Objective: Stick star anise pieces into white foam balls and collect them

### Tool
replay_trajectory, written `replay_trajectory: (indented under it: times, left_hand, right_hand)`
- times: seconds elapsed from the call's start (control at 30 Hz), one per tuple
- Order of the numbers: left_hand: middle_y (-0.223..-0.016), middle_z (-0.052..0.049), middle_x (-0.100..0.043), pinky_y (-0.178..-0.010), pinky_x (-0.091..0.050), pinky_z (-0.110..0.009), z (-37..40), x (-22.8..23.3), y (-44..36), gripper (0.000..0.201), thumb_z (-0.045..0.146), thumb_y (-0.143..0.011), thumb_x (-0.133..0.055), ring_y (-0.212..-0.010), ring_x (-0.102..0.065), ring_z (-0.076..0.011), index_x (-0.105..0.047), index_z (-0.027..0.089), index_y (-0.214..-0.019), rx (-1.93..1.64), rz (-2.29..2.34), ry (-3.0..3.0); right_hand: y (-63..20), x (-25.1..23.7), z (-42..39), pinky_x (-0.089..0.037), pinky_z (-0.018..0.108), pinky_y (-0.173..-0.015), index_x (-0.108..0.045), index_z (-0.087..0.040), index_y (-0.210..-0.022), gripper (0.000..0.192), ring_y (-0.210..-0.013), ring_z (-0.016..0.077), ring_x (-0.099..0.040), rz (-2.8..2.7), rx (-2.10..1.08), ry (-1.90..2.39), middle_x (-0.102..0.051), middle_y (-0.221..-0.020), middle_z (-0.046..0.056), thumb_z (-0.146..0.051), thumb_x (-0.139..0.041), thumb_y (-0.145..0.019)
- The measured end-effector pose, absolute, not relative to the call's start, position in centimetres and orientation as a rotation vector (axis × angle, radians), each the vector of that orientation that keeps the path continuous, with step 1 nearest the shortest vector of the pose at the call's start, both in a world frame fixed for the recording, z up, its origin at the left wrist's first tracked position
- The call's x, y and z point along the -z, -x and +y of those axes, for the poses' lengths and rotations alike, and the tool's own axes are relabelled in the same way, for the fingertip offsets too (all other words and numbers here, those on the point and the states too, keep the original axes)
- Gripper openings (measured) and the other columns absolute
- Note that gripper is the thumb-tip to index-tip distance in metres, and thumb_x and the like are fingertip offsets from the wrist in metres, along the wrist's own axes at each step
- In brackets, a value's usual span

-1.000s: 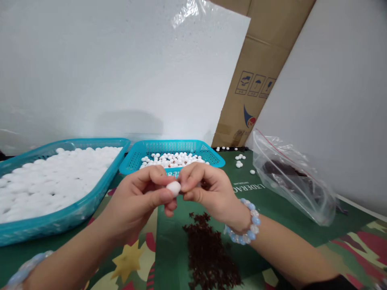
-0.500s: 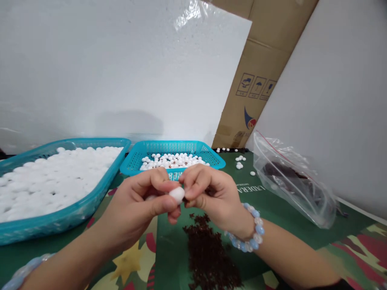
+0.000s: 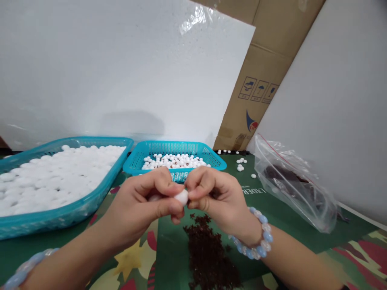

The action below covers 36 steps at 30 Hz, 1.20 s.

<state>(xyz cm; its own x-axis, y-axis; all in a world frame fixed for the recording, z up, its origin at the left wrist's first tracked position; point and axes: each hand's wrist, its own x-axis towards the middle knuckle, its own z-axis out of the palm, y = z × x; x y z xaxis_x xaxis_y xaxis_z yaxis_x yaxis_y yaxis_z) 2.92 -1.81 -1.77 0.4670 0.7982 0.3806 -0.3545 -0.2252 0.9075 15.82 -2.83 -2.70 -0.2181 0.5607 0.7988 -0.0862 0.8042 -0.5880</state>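
Observation:
Between the thumb and forefinger of my left hand is a small, smooth white ball. Another whitish ball shows partly behind those fingers. My right hand is closed in a pinch at the ball's right side, its fingertips touching it. Something dark brown shows among the right fingers, mostly hidden; it resembles the small brown pieces heaped below. That pile of brown, star-like pieces lies on the green mat under my hands.
A big blue basket full of white balls stands at left. Behind my hands, a smaller blue basket holds white balls, some with brown bits. Loose white balls lie at right, near a clear zip bag with brown contents. Cardboard stands behind.
Both hands have shifted slightly right in view, still together at the ball. The right fingertips now press against its side, and the dark bit seen there before is mostly covered.

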Motion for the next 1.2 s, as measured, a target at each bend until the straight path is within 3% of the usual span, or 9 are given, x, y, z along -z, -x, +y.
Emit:
replay_trajectory:
  times: [0.33,0.5,0.73,1.2]
  left_hand:
    - [-0.046,0.006,-0.040,-0.035,-0.039,-0.012,-1.7,2.4,-2.8,0.008,0.009,-0.055,-0.056,-0.040,-0.048,-0.0036,-0.056,0.016,-0.051,-1.160,0.401,-1.551]
    - [-0.049,0.006,-0.043,-0.036,-0.041,-0.013,-1.3,2.8,-2.8,0.006,0.011,-0.054,-0.057,-0.042,-0.049,-0.0040,-0.056,0.015,-0.050,-1.157,0.340,-1.532]
    - [-0.050,0.007,-0.055,-0.035,-0.039,-0.009,-1.4,2.3,-3.5,0.007,0.011,-0.052,-0.059,-0.036,-0.048,-0.0018,-0.057,0.018,-0.053,-1.171,0.318,-1.303]
    - [-0.050,0.006,-0.055,-0.037,-0.042,-0.011,-1.2,2.1,-3.4,0.010,0.011,-0.049,-0.061,-0.041,-0.051,-0.0043,-0.056,0.016,-0.056,-1.255,0.376,-1.309]
  right_hand:
    - [-16.1,2.7,-2.7,-0.032,0.020,-0.042,-0.036,-0.018,-0.054,0.019,-0.048,0.0074,-0.038,-1.846,-0.460,0.508,-0.040,-0.054,-0.003,-0.024,-0.049,-0.068]
    - [-16.2,2.4,-2.6,-0.035,0.019,-0.048,-0.040,-0.018,-0.068,0.012,-0.054,0.0068,-0.042,-1.942,-0.315,0.512,-0.043,-0.061,-0.003,-0.009,-0.047,-0.067]
    - [-16.1,2.2,-2.3,-0.039,0.018,-0.056,-0.049,-0.014,-0.076,0.009,-0.061,0.0080,-0.046,-1.902,-0.026,0.429,-0.051,-0.063,0.000,-0.015,-0.050,-0.068]
    - [-16.6,1.6,-2.6,-0.040,0.017,-0.052,-0.055,-0.016,-0.069,0.012,-0.063,0.0069,-0.049,-1.869,-0.305,0.485,-0.055,-0.065,-0.001,-0.006,-0.054,-0.061]
